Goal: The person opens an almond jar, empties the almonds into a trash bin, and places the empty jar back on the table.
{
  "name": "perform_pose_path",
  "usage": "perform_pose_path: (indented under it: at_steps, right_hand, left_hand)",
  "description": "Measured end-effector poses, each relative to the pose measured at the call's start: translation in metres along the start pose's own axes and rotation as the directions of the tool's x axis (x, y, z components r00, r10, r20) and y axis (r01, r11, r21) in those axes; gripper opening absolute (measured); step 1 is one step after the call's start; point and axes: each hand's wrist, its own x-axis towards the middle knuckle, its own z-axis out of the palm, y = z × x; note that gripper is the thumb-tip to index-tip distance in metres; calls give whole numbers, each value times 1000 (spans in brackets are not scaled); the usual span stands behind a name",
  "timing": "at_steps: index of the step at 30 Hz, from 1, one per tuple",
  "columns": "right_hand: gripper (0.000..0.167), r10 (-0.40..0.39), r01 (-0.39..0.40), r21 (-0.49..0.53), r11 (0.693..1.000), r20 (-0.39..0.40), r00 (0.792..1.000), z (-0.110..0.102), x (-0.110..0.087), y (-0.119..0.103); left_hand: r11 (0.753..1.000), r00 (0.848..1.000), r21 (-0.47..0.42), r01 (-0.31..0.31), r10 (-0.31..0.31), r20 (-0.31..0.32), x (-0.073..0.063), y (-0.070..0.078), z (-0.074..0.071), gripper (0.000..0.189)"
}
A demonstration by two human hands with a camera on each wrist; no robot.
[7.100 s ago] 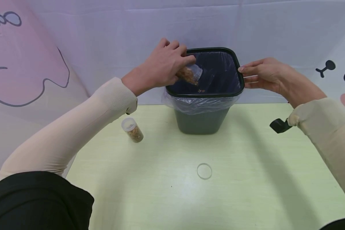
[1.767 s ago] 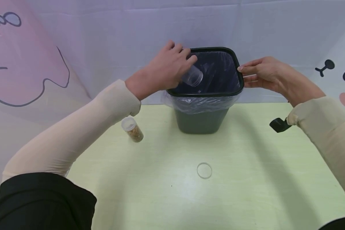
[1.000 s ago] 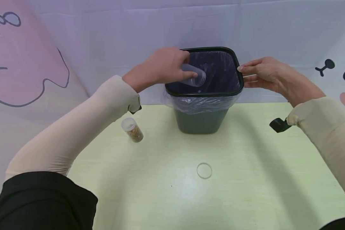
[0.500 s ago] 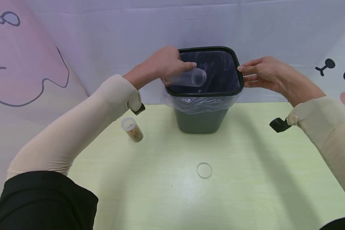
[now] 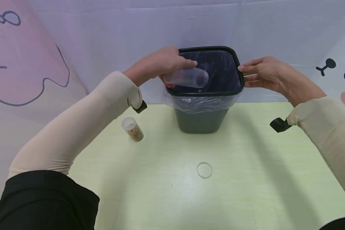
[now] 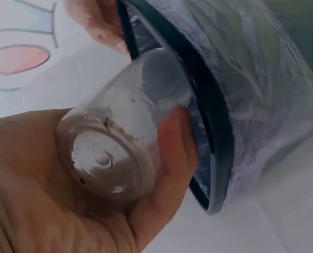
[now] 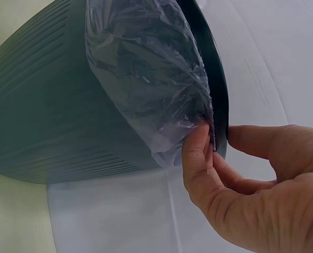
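My left hand (image 5: 166,64) grips a clear plastic jar (image 5: 193,78), tipped on its side with its mouth over the bin's opening. The left wrist view shows the jar (image 6: 104,153) bottom-on, with a little brown residue on its wall and base. Beneath is a dark green trash bin (image 5: 201,123), lined with a thin plastic bag (image 5: 202,103) folded over its black rim (image 5: 238,64). At the bin's right side my right hand (image 5: 268,75) pinches that rim, thumb on one side and fingers against the bag on the other, as the right wrist view shows.
A second clear jar (image 5: 135,131), with a whitish lid and light-brown bits inside, stands on the table (image 5: 161,204) left of the bin. A thin clear ring (image 5: 204,170) lies on the table in front. Behind the bin hangs a printed white cloth (image 5: 132,28).
The brown bits seen in the held jar at first have gone out of it over the bin. My left hand has turned, bringing the jar nearly level. The right hand stays put.
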Motion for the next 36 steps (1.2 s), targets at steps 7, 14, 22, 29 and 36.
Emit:
perform_pose_path:
  at_steps: [7, 14, 22, 29, 36]
  right_hand:
    - [10, -3, 3, 1, 1000, -1, 1000, 0, 0, 0]
    - [26, -5, 4, 2, 1000, 3, 1000, -2, 1, 0]
    - [38, 2, -2, -3, 1000, 15, 1000, -4, 3, 0]
    - [37, 8, -9, 10, 1000, 14, 1000, -4, 2, 0]
    - [35, 7, -7, 8, 1000, 12, 1000, -3, 1, 1]
  left_hand:
    - [968, 997, 250, -14, 33, -74, 5, 4, 6, 55]
    - [977, 996, 207, -56, 70, -62, 3, 5, 7, 57]
    - [852, 953, 504, -140, 255, -167, 3, -1, 19, 49]
    - [761, 926, 614, -209, 356, -126, 1, 4, 27, 48]
    - [691, 877, 669, -275, 466, -121, -2, 7, 31, 54]
